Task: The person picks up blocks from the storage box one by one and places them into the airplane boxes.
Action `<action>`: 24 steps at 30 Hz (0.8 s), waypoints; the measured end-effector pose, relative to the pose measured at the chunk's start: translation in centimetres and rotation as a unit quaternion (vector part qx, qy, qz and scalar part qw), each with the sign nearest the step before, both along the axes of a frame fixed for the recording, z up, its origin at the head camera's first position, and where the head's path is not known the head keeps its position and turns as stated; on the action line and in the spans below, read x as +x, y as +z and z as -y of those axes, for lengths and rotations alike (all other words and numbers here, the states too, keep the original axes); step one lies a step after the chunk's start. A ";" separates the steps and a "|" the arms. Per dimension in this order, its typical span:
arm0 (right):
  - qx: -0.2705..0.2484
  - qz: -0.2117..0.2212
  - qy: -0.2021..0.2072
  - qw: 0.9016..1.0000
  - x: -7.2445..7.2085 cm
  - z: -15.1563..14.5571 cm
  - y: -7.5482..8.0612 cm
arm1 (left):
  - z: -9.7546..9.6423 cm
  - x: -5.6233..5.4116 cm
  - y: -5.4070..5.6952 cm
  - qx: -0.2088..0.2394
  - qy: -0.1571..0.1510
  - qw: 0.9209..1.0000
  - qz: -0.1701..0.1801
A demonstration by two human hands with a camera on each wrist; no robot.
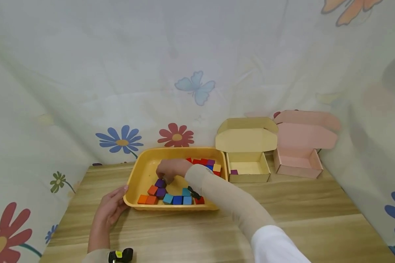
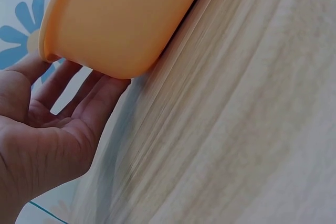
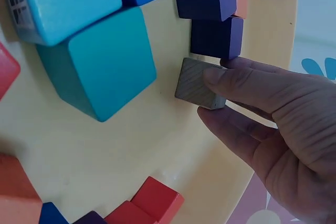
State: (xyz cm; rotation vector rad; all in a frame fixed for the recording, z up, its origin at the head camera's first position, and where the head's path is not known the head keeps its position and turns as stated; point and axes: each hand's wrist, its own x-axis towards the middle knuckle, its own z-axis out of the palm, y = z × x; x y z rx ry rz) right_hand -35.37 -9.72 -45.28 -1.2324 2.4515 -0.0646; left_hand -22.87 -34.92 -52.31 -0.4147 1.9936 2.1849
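Note:
With its thumb and fingertips, my right hand [image 1: 172, 169] pinches a bare wooden cube [image 3: 194, 81] inside the yellow plastic tray [image 1: 145, 172]. In the right wrist view, a dark purple cube [image 3: 214, 38] stands just beside that cube, and a larger-looking teal cube [image 3: 107, 69] lies across a gap of bare tray floor. My left hand [image 1: 111, 204] holds the tray's near left corner. There, the left wrist view has the thumb at the rim and the other fingers against the outer wall [image 2: 113, 24].
Orange cubes [image 1: 147, 199], blue cubes [image 1: 177, 200] and red ones line the tray's near and right sides. To the right stands an open cream box [image 1: 248, 178] with a purple cube [image 1: 234, 172] in it. Beyond it is an open pink box [image 1: 297, 171]. A printed curtain [image 1: 151, 91] hangs behind.

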 end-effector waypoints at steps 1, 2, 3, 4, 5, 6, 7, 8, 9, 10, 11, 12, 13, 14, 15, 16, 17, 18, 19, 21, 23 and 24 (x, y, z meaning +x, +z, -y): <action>0.000 -0.005 0.004 1.000 0.0 0.0 0.1 | 0.0 -0.1 0.1 0.000 0.000 1.000 0.000; 0.001 -0.007 0.004 1.000 0.0 0.0 0.2 | 0.0 -0.1 0.1 0.000 -0.001 1.000 0.000; 0.002 -0.008 0.004 1.000 -0.1 -0.1 0.3 | 0.0 -0.2 0.1 0.000 -0.001 1.000 0.001; 0.003 -0.010 0.005 1.000 -0.1 -0.1 0.4 | 0.0 -0.2 0.1 -0.001 -0.002 1.000 0.001; 0.005 -0.013 0.006 1.000 -0.1 -0.1 0.4 | 0.1 -0.2 0.1 -0.003 -0.003 1.000 0.002; 0.007 -0.017 0.007 1.000 -0.1 0.0 0.4 | 0.1 -0.2 0.0 -0.007 -0.004 1.000 0.003; 0.009 -0.021 0.011 1.000 0.0 0.0 0.4 | 0.1 -0.2 0.0 -0.008 -0.003 1.000 0.003; 0.010 -0.027 0.016 0.999 -0.1 0.1 0.3 | 0.1 -0.2 -0.1 -0.009 -0.003 1.000 0.004; 0.013 -0.032 0.021 0.999 -0.1 0.1 0.3 | 0.1 -0.2 -0.1 -0.011 -0.004 1.000 0.004; 0.016 -0.036 0.026 0.999 -0.1 0.3 0.2 | 0.1 -0.1 -0.2 -0.012 -0.004 1.000 0.005; 0.019 -0.042 0.032 0.998 -0.1 0.5 0.2 | 0.2 0.0 -0.2 -0.013 -0.004 1.000 0.006; 0.023 -0.048 0.038 0.998 -0.1 0.7 0.2 | 0.3 0.1 -0.2 -0.013 -0.003 1.000 0.006; 0.024 -0.051 0.044 0.997 -0.1 0.9 0.2 | 0.3 0.1 -0.2 -0.013 -0.003 1.000 0.006; 0.026 -0.054 0.047 0.997 -0.1 1.0 0.3 | 0.4 0.2 -0.2 -0.013 -0.001 1.000 0.005; 0.027 -0.056 0.049 0.997 0.0 1.1 0.4 | 0.4 0.2 -0.2 -0.014 0.002 1.000 0.004; 0.026 -0.059 0.047 0.997 0.0 1.2 0.5 | 0.4 0.2 -0.1 -0.014 0.002 1.000 0.001; 0.028 -0.061 0.044 0.997 0.1 1.2 0.5 | 0.4 0.3 -0.1 -0.011 0.002 1.000 -0.002; 0.029 -0.062 0.041 0.997 0.1 1.2 0.6 | 0.4 0.2 -0.1 -0.007 0.000 1.000 -0.005; 0.029 -0.060 0.035 0.997 0.2 1.1 0.7 | 0.3 0.2 -0.1 -0.005 -0.004 1.000 -0.010; 0.029 -0.057 0.035 0.997 0.3 1.0 0.8 | 0.3 0.3 -0.1 0.006 -0.003 1.000 -0.017; 0.021 -0.050 0.034 0.998 0.2 0.4 0.9 | 0.0 0.0 -0.3 0.012 -0.001 1.000 -0.022; 0.016 -0.045 0.035 0.998 0.2 0.1 0.9 | -0.2 0.0 -0.4 0.011 0.003 1.000 -0.024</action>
